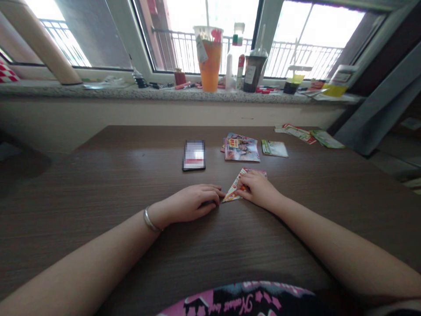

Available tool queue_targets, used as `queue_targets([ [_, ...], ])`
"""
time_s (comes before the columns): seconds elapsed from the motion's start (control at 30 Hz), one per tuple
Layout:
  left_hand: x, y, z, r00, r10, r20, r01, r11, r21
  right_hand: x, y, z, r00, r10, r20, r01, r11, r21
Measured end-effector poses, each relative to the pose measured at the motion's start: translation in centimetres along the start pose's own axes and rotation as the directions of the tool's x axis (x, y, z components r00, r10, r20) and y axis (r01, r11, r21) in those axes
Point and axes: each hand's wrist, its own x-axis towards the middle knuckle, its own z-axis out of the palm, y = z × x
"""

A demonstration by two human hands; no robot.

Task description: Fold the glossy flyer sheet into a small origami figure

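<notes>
A colourful printed sheet of paper (234, 189), folded to a pointed corner, lies flat on the brown table (158, 272). My right hand (255, 188) rests on top of it with curled fingers and covers much of the paper. At the paper's left tip, my left hand (200, 201) touches the corner with a fingertip; its fingers are stretched out and it holds nothing. A silver bangle (151, 219) circles my left wrist. Whether my right fingers pinch the paper or only press it down cannot be made out fully.
Beyond my hands lie a phone-like device (194, 155) with a blurred screen, printed leaflets (242, 148) and a small paper stack (275, 149). More paper strips (299, 133) lie at the back right. On the windowsill (115, 91) stand an orange drink cup (209, 61), a dark cup (254, 72) and bottles.
</notes>
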Motion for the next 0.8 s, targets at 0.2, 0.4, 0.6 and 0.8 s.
queue_targets([
  [0.2,0.1,0.0,0.5,0.998,0.055,-0.032,-0.052,0.995,0.090,0.3,-0.3,-0.4,0.996,-0.093,-0.009,0.093,0.995,0.037],
  [0.4,0.3,-0.1,0.9,0.996,0.084,-0.010,-0.081,0.976,0.201,0.4,-0.5,-0.4,0.983,-0.174,-0.064,0.175,0.985,0.009],
  [0.6,0.4,0.9,0.6,0.996,0.086,-0.024,-0.080,0.979,0.188,0.2,-0.7,-0.6,0.976,-0.116,-0.186,0.108,0.993,-0.053],
  [0.8,0.6,2.2,0.2,0.997,0.078,-0.022,-0.071,0.972,0.225,0.1,-1.2,-1.0,0.963,0.031,-0.266,-0.053,0.996,-0.073],
])
